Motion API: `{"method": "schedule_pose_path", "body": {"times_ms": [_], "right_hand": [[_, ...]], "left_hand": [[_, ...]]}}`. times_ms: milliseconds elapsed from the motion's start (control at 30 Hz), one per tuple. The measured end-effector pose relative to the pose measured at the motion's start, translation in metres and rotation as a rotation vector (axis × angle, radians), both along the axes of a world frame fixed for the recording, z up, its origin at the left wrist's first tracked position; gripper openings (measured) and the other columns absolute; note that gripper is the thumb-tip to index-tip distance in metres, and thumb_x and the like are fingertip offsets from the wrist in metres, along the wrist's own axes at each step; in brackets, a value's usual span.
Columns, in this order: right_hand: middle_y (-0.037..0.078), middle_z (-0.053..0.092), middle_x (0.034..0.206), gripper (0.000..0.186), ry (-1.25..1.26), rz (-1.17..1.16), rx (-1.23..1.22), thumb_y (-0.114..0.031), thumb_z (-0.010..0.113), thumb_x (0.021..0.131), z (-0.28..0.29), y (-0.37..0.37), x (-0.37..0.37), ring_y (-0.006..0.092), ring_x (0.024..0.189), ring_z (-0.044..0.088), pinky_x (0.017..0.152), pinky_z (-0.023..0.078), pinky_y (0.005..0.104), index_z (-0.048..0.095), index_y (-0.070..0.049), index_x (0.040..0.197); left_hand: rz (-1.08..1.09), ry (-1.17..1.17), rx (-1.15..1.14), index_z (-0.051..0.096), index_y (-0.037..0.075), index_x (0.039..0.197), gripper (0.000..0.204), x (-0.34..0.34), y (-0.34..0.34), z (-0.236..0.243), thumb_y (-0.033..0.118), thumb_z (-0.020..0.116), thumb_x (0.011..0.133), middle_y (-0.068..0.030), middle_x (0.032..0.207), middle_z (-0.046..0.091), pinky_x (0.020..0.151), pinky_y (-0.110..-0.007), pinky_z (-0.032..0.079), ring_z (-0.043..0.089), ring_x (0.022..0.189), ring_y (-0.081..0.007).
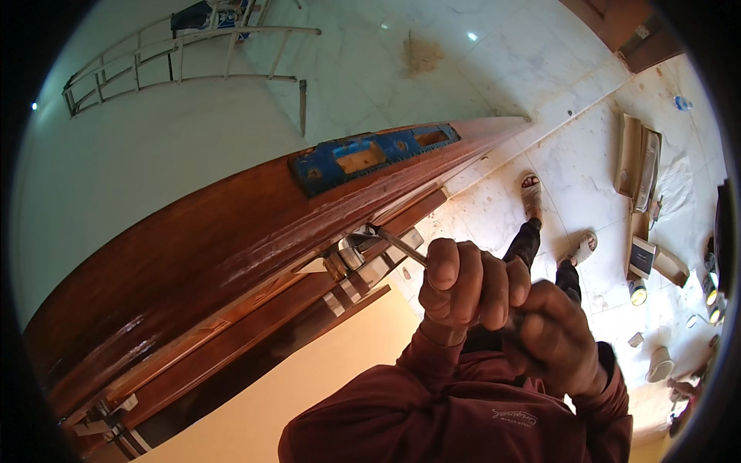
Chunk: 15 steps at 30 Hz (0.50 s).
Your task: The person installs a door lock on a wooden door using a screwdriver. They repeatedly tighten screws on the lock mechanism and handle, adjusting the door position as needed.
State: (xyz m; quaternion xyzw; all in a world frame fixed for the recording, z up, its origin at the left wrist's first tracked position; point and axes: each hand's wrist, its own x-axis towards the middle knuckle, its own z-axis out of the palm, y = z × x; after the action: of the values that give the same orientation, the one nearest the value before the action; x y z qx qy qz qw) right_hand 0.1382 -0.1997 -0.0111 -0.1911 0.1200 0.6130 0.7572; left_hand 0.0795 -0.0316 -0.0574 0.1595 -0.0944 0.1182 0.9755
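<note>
My left hand [471, 282] is closed around a slim metal tool [401, 248], which slants up to the underside of the wooden door's edge [193, 255]. Its far end meets a silver metal fitting [349, 255] there. My right hand [556, 332] is curled just right of and below the left, slightly blurred; what its fingers hold is hidden. Higher on the wood lies a blue plate [324, 166] with rectangular cutouts.
A metal ladder-like frame [177, 58] is at the upper left. Opened cardboard packaging [641, 162], a dark box [642, 258], round tins [637, 293] and a cup-shaped container [660, 363] lie on the stained tiled floor at right, beyond my sandalled feet. Brown woodwork [648, 50] stands at top right.
</note>
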Motion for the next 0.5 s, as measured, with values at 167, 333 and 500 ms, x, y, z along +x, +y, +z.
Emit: {"method": "schedule_pose_path", "body": {"times_ms": [167, 333, 500], "right_hand": [[0.008, 0.063, 0.085, 0.030, 0.081, 0.144, 0.055, -0.019, 0.052, 0.102, -0.015, -0.003, 0.018, 0.0155, 0.071, 0.061, 0.065, 0.049, 0.0265, 0.052, 0.001, 0.125], [0.016, 0.070, 0.096, 0.029, -0.792, -0.011, -0.106, -0.012, 0.060, 0.097, -0.004, -0.002, 0.008, 0.0248, 0.081, 0.071, 0.071, 0.055, 0.0324, 0.053, 0.001, 0.122], [0.017, 0.072, 0.099, 0.029, -1.137, 0.099, -0.293, -0.006, 0.064, 0.092, 0.025, -0.003, 0.025, 0.0313, 0.085, 0.073, 0.073, 0.055, 0.0333, 0.056, 0.000, 0.120]], "left_hand": [[0.035, 0.106, 0.169, 0.059, 0.016, 0.123, 0.026, -0.004, 0.006, 0.005, 0.027, 0.043, 0.106, -0.0005, 0.088, 0.065, 0.097, -0.046, 0.042, 0.065, 0.093, -0.0260], [0.126, 0.189, 0.165, 0.059, 0.013, 0.120, 0.020, -0.005, -0.003, 0.013, 0.022, 0.051, 0.103, -0.0039, 0.083, 0.066, 0.093, -0.048, 0.045, 0.066, 0.094, -0.0292], [0.081, 0.304, 0.141, 0.059, 0.011, 0.127, 0.029, -0.011, 0.002, 0.023, 0.024, 0.055, 0.102, -0.0111, 0.100, 0.070, 0.098, -0.053, 0.047, 0.064, 0.110, -0.0371]]}}
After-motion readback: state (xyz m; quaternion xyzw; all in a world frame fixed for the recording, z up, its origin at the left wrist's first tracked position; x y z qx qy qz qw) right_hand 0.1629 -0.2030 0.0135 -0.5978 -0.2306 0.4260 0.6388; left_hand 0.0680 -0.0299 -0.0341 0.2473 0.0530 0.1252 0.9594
